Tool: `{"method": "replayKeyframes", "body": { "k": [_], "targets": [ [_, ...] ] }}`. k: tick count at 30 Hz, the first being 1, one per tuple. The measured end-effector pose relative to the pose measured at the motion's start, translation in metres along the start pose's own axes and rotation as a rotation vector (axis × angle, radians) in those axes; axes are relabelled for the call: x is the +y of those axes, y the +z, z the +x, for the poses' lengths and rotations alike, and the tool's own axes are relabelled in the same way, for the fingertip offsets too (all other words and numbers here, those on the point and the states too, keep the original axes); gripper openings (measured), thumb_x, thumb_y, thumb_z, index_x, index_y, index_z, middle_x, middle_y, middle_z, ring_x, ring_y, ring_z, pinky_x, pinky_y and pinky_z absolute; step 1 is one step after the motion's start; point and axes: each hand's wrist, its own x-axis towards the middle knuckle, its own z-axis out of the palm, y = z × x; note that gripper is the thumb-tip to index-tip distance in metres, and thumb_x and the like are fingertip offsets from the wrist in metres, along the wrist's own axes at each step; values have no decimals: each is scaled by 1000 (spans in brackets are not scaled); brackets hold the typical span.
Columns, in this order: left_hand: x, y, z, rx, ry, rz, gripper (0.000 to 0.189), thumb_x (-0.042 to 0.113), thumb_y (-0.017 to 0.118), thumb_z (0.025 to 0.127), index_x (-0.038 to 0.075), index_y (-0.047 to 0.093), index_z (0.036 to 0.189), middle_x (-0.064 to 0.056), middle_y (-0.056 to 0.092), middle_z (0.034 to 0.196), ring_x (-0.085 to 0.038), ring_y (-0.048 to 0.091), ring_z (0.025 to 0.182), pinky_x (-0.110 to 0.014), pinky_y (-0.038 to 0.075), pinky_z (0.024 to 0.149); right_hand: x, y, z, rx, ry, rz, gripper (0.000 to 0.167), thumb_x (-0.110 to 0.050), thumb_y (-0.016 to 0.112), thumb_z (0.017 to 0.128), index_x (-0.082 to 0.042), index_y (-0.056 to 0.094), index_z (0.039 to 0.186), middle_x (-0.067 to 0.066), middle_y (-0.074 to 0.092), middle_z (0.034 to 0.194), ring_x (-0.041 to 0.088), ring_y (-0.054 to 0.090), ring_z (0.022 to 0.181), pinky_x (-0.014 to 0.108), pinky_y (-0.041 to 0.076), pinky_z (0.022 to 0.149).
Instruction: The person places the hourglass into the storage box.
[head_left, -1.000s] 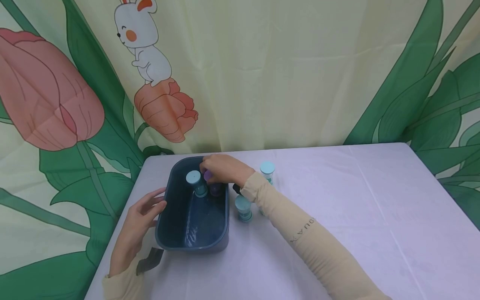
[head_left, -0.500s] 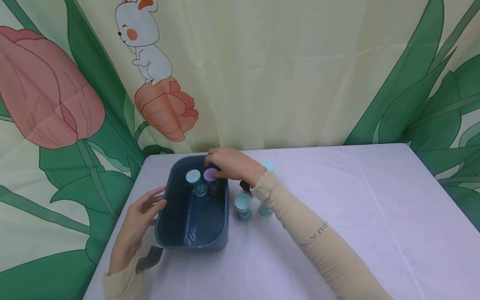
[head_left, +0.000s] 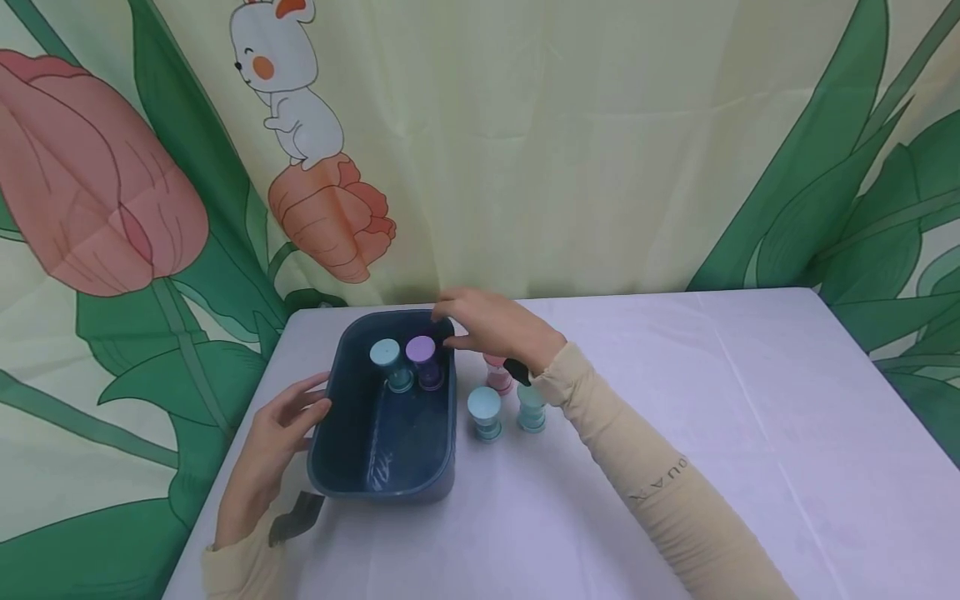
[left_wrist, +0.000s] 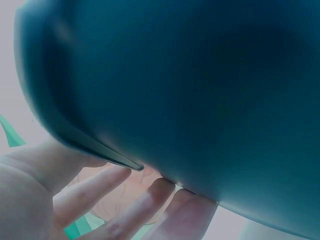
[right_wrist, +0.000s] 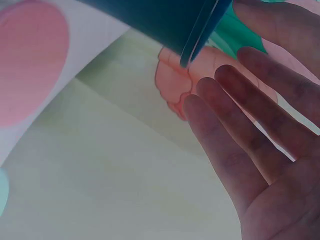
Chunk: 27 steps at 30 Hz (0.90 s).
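A big blue bin (left_wrist: 200,100) fills most of the view. Its rim (left_wrist: 31,75) curves down the left side. The left hand (left_wrist: 82,197) is below, fingertips at the bin's edge. Green (left_wrist: 10,134) and pink patches (left_wrist: 115,199) show behind.

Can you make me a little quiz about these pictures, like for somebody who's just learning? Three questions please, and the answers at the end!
1. True or false: the purple piece stands inside the dark blue bin.

2. Pick one. What is the right hand holding?
A) a pink piece
B) the purple piece
C) nothing

3. Fill in the gap: the fingers of the left hand touch the outside of the ____.

Key:
1. True.
2. C. The right wrist view shows its fingers stretched out with nothing in them.
3. bin.
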Motion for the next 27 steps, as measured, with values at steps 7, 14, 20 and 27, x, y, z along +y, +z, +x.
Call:
{"method": "replayKeyframes", "body": {
  "k": [7, 14, 20, 27],
  "targets": [
    [-1, -1, 0, -2, 3, 0, 62, 46, 56, 99, 21, 39, 153, -17, 49, 146, -31, 50, 128, -36, 51, 86, 10, -6, -14, 1, 66, 13, 37, -17, 78, 87, -5, 69, 121, 10, 65, 120, 23, 61, 113, 34, 50, 98],
    [-2, 0, 0, -7, 9, -5, 61, 45, 56, 100, 20, 39, 153, -18, 48, 146, -34, 49, 129, -38, 51, 87, 25, -8, -32, 27, 102, 11, 34, -17, 77, 88, -5, 68, 119, 8, 64, 117, 23, 62, 110, 34, 51, 96],
    [-2, 0, 0, -5, 16, -5, 61, 44, 56, 100, 20, 39, 153, -18, 48, 146, -35, 49, 130, -39, 51, 87, 36, -6, -45, 35, 133, 12, 36, -17, 78, 87, -4, 68, 119, 8, 64, 115, 23, 63, 106, 35, 51, 94],
    [-1, 0, 0, 1, 13, 10, 61, 45, 55, 100, 20, 39, 153, -17, 49, 145, -31, 51, 127, -34, 50, 84, 47, 0, -59, 37, 186, 56, 40, -17, 80, 85, -3, 67, 121, 9, 65, 119, 25, 62, 110, 37, 51, 96]
  ]
}}
